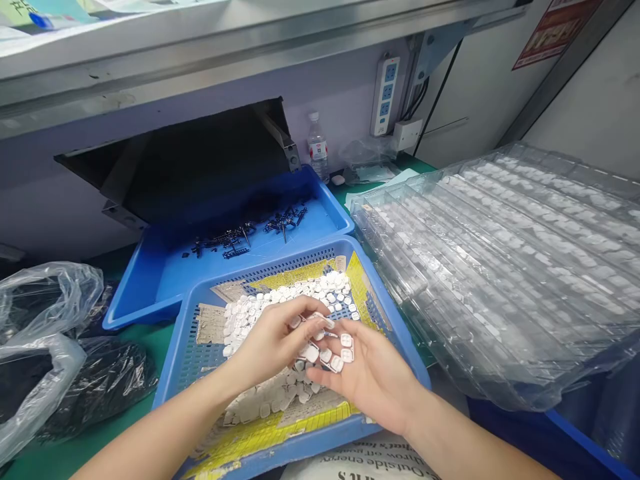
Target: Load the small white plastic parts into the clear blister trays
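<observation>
The left hand (275, 335) curls thumb and fingers on white pieces (325, 321); the right hand (383, 377) lies open, palm up, with more resting on it; both are above the blue basket (173, 363), whose loose heap (250, 312) spreads left and far; best keep the palm cupped and low, fingers light, so that small pieces slip only into the basket.

Even, cool light of moderate brightness falls on the bench (135, 353) and the hands. The recess (190, 160) under the shelf (250, 40) sinks into near-black shadow. Glare streaks the clear plastic trays (500, 260) and the plastic bag (55, 347), washing out detail. The white pieces (270, 307) look pale and slightly soft, and wide-angle stretching slants the outer edges.
</observation>
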A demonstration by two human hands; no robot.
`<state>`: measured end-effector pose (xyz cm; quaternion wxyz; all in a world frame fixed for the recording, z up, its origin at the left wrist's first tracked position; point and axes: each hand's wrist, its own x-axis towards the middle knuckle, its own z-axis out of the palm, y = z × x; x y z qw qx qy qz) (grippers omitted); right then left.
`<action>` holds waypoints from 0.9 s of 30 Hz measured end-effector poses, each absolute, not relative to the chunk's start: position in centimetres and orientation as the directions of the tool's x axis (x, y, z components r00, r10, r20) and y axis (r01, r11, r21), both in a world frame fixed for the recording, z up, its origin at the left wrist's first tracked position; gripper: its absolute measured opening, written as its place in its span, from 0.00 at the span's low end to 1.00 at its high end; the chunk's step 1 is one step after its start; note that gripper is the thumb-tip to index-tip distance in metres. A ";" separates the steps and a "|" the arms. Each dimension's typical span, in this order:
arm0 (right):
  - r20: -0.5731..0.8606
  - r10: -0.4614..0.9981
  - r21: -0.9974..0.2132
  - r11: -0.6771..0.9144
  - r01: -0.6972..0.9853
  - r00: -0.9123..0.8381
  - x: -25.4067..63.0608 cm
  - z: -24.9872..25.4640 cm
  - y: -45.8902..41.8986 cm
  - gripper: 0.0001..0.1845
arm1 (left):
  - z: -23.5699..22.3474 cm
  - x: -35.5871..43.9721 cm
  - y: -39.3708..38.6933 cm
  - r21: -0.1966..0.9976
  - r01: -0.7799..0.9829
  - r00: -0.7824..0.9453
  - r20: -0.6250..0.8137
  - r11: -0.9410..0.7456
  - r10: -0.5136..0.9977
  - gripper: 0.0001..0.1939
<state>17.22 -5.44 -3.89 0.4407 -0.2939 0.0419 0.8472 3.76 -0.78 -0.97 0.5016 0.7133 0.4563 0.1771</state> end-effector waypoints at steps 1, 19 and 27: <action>-0.527 0.724 -0.188 -0.609 -0.770 -0.445 17.3 -3.9 -5.5 0.11 | -1.0 3.6 -0.7 0.875 0.478 0.507 -0.199 -0.082 0.839 0.08; -0.477 0.779 -0.208 -0.549 -0.809 -0.406 17.0 -4.2 -5.5 0.07 | -0.7 2.9 -0.5 0.880 0.371 0.550 -0.465 0.295 0.694 0.15; -0.369 0.836 -0.357 -0.530 -0.769 -0.405 17.1 -4.3 -5.8 0.10 | -0.4 2.7 -0.8 0.856 0.433 0.566 -0.502 0.282 0.654 0.14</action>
